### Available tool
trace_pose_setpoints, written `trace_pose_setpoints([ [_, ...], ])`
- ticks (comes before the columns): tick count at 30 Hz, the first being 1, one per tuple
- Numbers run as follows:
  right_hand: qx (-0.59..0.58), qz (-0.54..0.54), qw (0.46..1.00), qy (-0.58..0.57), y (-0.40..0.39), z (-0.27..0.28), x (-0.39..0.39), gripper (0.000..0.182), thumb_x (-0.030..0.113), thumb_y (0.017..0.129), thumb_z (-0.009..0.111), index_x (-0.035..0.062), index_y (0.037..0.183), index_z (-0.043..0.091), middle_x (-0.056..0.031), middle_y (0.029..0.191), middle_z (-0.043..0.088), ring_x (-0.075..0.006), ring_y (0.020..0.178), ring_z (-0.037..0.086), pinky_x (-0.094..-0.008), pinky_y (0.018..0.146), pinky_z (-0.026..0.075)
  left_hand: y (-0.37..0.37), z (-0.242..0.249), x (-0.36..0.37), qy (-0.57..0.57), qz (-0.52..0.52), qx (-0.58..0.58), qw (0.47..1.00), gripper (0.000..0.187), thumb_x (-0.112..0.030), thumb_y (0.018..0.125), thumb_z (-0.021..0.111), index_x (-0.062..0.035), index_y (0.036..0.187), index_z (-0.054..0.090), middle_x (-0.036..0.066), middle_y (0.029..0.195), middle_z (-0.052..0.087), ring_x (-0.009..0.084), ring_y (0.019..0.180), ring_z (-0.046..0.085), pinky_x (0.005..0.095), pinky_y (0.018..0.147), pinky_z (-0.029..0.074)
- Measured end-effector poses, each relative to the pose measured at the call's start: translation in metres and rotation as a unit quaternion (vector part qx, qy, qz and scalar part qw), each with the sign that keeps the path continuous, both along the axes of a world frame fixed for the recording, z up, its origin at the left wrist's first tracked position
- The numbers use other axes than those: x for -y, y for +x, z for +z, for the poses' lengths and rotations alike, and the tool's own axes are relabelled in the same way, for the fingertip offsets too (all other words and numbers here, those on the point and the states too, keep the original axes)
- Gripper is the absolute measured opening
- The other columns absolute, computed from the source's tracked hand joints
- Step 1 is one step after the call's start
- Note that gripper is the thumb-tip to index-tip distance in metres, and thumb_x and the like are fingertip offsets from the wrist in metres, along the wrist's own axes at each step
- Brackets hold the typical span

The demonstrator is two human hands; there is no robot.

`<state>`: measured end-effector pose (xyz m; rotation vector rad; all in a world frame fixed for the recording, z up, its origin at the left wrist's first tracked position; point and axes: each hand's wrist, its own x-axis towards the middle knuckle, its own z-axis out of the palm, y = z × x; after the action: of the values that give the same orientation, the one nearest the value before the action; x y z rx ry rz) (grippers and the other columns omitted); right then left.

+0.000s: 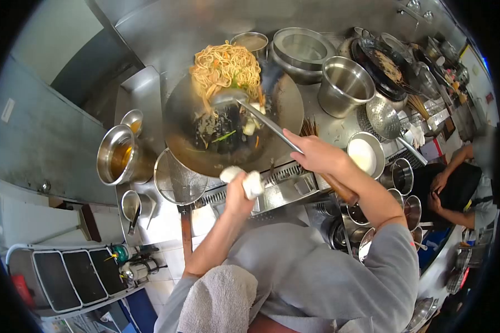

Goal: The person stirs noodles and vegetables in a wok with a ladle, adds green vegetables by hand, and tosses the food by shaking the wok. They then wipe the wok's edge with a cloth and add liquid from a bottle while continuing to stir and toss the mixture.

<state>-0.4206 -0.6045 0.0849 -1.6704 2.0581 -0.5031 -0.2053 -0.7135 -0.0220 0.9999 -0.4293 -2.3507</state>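
Observation:
My right hand is wrapped around the long handle of a wok spatula; the wooden end of the handle juts out beneath my forearm. The spatula's metal head touches the underside of a heap of noodles at the far side of a large wok. Pale pieces and green strips of vegetable lie lower in the wok. My left hand is closed on a folded white cloth by the wok's near rim. Whether a wok handle sits inside the cloth is hidden.
A round wire strainer and a pot of amber liquid stand left of the wok. On the right are a tall steel pot, a perforated ladle and a bowl of white contents. Another person's hands show at far right.

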Motion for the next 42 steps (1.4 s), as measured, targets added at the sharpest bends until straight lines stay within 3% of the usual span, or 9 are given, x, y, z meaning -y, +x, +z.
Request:
trace_pose_setpoints([
  [5, 0.003, -0.009, 0.996, 0.093, -0.001, 0.013, 0.019, 0.063, 0.021, 0.094, 0.059, 0.0069, 0.150, 0.032, -0.0280, 0.090, 0.065, -0.0419, 0.081, 0.065, -0.0450, 0.074, 0.050, -0.025, -0.025, 0.093, -0.050, -0.072, -0.087, 0.992, 0.021, -0.030, 0.101, 0.044, -0.0118, 0.103, 0.056, 0.009, 0.091, 0.068, 0.0255, 0.083, 0.065, 0.0439, 0.074, 0.055],
  [10, -0.016, -0.036, 0.999, -0.022, 0.015, -0.011, 0.016, 0.064, 0.017, 0.093, 0.059, 0.0048, 0.149, 0.031, -0.0302, 0.094, 0.064, -0.0486, 0.087, 0.061, -0.0500, 0.079, 0.049, -0.002, -0.033, 0.008, -0.042, -0.032, -0.009, 0.999, 0.019, -0.026, 0.102, 0.044, -0.0129, 0.111, 0.053, 0.008, 0.100, 0.067, 0.0248, 0.087, 0.067, 0.0451, 0.074, 0.057],
  [13, -0.016, 0.018, 0.999, -0.044, 0.009, 0.013, -0.023, 0.067, 0.017, 0.093, 0.060, 0.0068, 0.151, 0.028, -0.0254, 0.087, 0.065, -0.0396, 0.074, 0.066, -0.0460, 0.070, 0.052, -0.002, 0.011, 0.010, -0.039, -0.022, -0.021, 0.999, 0.022, -0.026, 0.101, 0.045, -0.0114, 0.116, 0.054, 0.007, 0.094, 0.068, 0.0250, 0.085, 0.067, 0.0460, 0.075, 0.057],
  [19, 0.152, -0.025, 0.968, 0.196, 0.012, 0.081, -0.061, 0.071, 0.019, 0.094, 0.061, 0.0160, 0.155, 0.024, -0.0086, 0.070, 0.061, -0.0136, 0.052, 0.060, -0.0320, 0.052, 0.052, -0.021, 0.000, 0.080, 0.004, -0.009, -0.015, 1.000, 0.020, -0.029, 0.101, 0.047, -0.0120, 0.106, 0.055, 0.007, 0.094, 0.067, 0.0241, 0.082, 0.065, 0.0455, 0.070, 0.057],
  [26, -0.050, -0.051, 0.991, 0.112, 0.011, 0.012, 0.009, 0.068, 0.022, 0.094, 0.059, 0.0107, 0.153, 0.027, -0.0257, 0.097, 0.067, -0.0391, 0.089, 0.067, -0.0438, 0.079, 0.051, -0.032, -0.017, 0.059, -0.044, -0.016, -0.083, 0.995, 0.013, -0.023, 0.099, 0.046, -0.0119, 0.099, 0.054, 0.006, 0.089, 0.066, 0.0221, 0.080, 0.065, 0.0455, 0.077, 0.056],
  [32, -0.002, 0.071, 0.997, -0.022, -0.019, 0.005, -0.008, 0.067, 0.018, 0.091, 0.061, 0.0041, 0.150, 0.031, -0.0268, 0.103, 0.066, -0.0392, 0.090, 0.067, -0.0431, 0.082, 0.051, -0.001, -0.005, 0.018, -0.020, 0.019, -0.018, 0.999, 0.020, -0.027, 0.102, 0.044, -0.0105, 0.107, 0.054, 0.009, 0.093, 0.067, 0.0245, 0.082, 0.068, 0.0438, 0.071, 0.059],
  [35, 0.015, 0.019, 0.994, 0.108, 0.000, 0.024, 0.021, 0.064, 0.013, 0.091, 0.061, 0.0072, 0.149, 0.034, -0.0230, 0.090, 0.066, -0.0321, 0.071, 0.065, -0.0416, 0.068, 0.053, -0.024, -0.008, 0.086, -0.042, -0.037, -0.057, 0.997, 0.025, -0.029, 0.102, 0.042, -0.0097, 0.100, 0.058, 0.007, 0.091, 0.067, 0.0233, 0.081, 0.068, 0.0405, 0.069, 0.057],
  [37, -0.059, -0.015, 0.998, 0.028, 0.009, -0.003, 0.036, 0.063, 0.014, 0.091, 0.061, 0.0074, 0.148, 0.035, -0.0254, 0.091, 0.066, -0.0419, 0.078, 0.065, -0.0477, 0.072, 0.050, -0.022, -0.012, 0.077, -0.095, -0.071, -0.079, 0.990, 0.025, -0.027, 0.102, 0.042, -0.0082, 0.098, 0.058, 0.007, 0.093, 0.067, 0.0229, 0.082, 0.067, 0.0392, 0.070, 0.056],
  [42, -0.053, -0.044, 0.997, -0.045, 0.020, 0.002, 0.009, 0.066, 0.017, 0.091, 0.063, 0.0117, 0.150, 0.035, -0.0298, 0.105, 0.064, -0.0441, 0.093, 0.063, -0.0469, 0.082, 0.049, 0.010, -0.015, -0.009, -0.060, -0.013, 0.032, 0.998, 0.022, -0.020, 0.101, 0.040, -0.0058, 0.107, 0.055, 0.014, 0.102, 0.067, 0.0257, 0.094, 0.067, 0.0456, 0.080, 0.058],
])
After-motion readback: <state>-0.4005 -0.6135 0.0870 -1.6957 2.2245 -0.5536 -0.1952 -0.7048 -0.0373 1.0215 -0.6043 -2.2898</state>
